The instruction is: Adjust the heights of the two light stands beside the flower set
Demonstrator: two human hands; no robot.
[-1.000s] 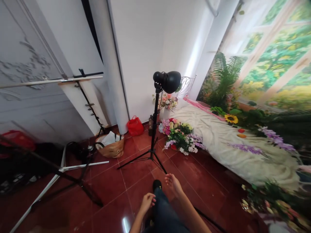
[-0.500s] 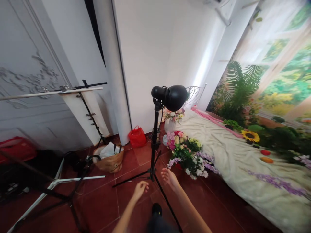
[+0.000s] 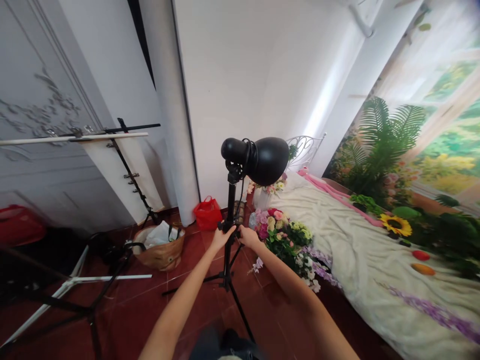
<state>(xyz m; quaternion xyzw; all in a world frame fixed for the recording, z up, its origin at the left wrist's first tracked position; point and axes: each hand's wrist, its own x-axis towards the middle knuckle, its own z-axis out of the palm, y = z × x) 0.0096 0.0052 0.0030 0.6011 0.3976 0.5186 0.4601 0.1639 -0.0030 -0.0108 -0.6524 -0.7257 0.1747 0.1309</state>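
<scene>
Lamp stand (image 3: 227, 260), long axis upright — reflector (image 3: 268, 161) pointing right, left hand (image 3: 223, 237) and right hand (image 3: 249, 237) — grip clamped on lamp stand.

One second ago I see both hands in the air, apart from each other and from the black pole (image 3: 231, 200) of the lamp. Now they have reached it: the left hand (image 3: 220, 238) grips it from the left side, the right hand (image 3: 249, 237) from the right, at nearly equal height. The person has also come nearer to the lamp (image 3: 268, 160). The right forearm (image 3: 287, 277) now crosses before some of the flowers (image 3: 279, 225).
</scene>
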